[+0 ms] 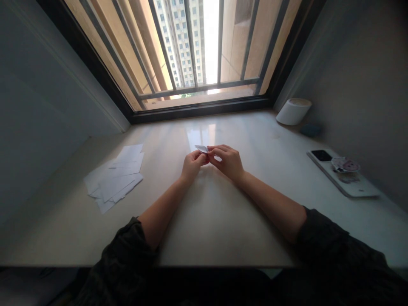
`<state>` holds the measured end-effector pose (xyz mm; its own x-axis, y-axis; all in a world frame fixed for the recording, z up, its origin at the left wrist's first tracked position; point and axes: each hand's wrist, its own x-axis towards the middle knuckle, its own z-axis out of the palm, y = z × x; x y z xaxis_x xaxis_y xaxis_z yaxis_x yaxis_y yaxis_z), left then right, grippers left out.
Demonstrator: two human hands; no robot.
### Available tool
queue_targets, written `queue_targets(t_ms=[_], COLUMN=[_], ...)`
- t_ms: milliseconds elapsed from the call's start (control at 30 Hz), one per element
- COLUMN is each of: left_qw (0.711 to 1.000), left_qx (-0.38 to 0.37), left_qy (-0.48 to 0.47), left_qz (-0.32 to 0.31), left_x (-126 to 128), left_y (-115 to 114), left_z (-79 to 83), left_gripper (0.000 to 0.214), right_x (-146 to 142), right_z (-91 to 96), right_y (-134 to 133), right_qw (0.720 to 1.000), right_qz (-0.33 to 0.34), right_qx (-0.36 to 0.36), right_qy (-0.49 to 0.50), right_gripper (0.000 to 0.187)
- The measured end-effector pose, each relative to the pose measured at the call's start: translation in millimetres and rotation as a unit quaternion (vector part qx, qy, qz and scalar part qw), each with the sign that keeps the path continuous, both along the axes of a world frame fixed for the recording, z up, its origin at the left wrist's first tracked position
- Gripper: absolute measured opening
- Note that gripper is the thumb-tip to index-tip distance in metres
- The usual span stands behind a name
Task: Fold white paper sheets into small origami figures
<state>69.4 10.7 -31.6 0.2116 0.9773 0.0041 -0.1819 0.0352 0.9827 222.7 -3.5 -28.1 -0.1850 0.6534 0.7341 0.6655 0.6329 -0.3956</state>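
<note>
A small folded piece of white paper [201, 148] is held up over the middle of the white sill. My left hand [193, 165] pinches it from the left, thumb and fingers closed on its lower part. From the right, my right hand [228, 160] grips the same paper with thumb and fingertips, its fingers bent. The two hands meet at the fingertips, which cover the lower part of the paper. How it is folded is too small to make out.
Loose white paper sheets [116, 180] lie overlapping on the left of the sill [204, 229]. A phone [344, 174] with a cartoon grip lies at the right. Behind it stand a white cylindrical container [293, 111] and a small dark object [310, 129]. A barred window [204, 111] closes the back.
</note>
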Motion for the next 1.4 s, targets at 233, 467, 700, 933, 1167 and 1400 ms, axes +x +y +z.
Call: queue_targets(t_ms=[233, 467, 700, 933, 1167, 1400], left_qw=[1.000, 1.000, 1.000, 1.000, 1.000, 0.999], left_qx=[-0.004, 0.001, -0.001, -0.014, -0.029, -0.033], left_qy=[0.008, 0.007, 0.006, 0.010, 0.008, 0.006], left_qz=[0.007, 0.014, 0.005, 0.004, 0.000, -0.001], left_x=[-0.4, 0.7, -0.2, -0.4, -0.9, -1.2], left_y=[0.2, 0.7, 0.6, -0.2, 0.4, 0.7], left_z=[0.2, 0.2, 0.1, 1.5, 2.7, 3.1], left_gripper=[0.020, 0.019, 0.020, 0.019, 0.018, 0.017], right_x=[0.1, -0.9, 0.2, 1.7, 1.5, 1.6], right_z=[-3.5, -3.0, -0.6, -0.8, 0.7, 0.3], right_y=[1.2, 0.7, 1.8, 2.5, 2.6, 2.0], right_qw=[0.999, 0.996, 0.996, 0.999, 0.998, 0.999], right_qz=[0.011, 0.026, 0.030, 0.028, 0.030, 0.027], right_qx=[0.001, -0.021, -0.032, 0.010, 0.042, 0.029], right_qy=[0.035, 0.083, 0.083, 0.040, 0.022, 0.014], right_gripper=[0.011, 0.010, 0.013, 0.014, 0.014, 0.013])
